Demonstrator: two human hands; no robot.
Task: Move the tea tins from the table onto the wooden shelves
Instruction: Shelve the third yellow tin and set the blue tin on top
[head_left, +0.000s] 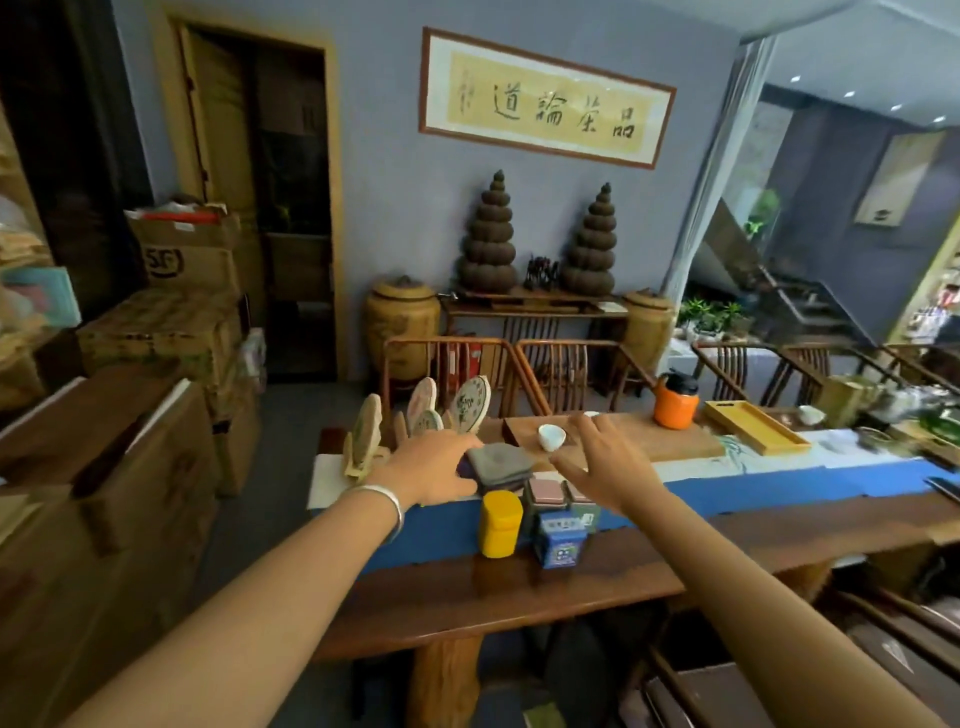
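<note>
Tea tins cluster near the wooden table's (519, 592) left end: a yellow tin (500, 524), a blue patterned tin (562, 540), a pink-lidded tin (545, 493) behind it, and a grey square tin (500, 462) stacked on something dark. My left hand (434, 470), with a silver bangle on the wrist, reaches to the grey tin's left side, fingers at its edge. My right hand (605, 465) hovers with fingers spread above the pink-lidded tin, holding nothing. No wooden shelves show clearly.
A white teacup (550, 436) sits on a wooden tea tray (649, 441) behind the tins. Round tea cakes (470, 405) stand on racks at the left end. An orange flask (675, 408), a yellow tray (756, 426), chairs and cardboard boxes (104, 467) surround the table.
</note>
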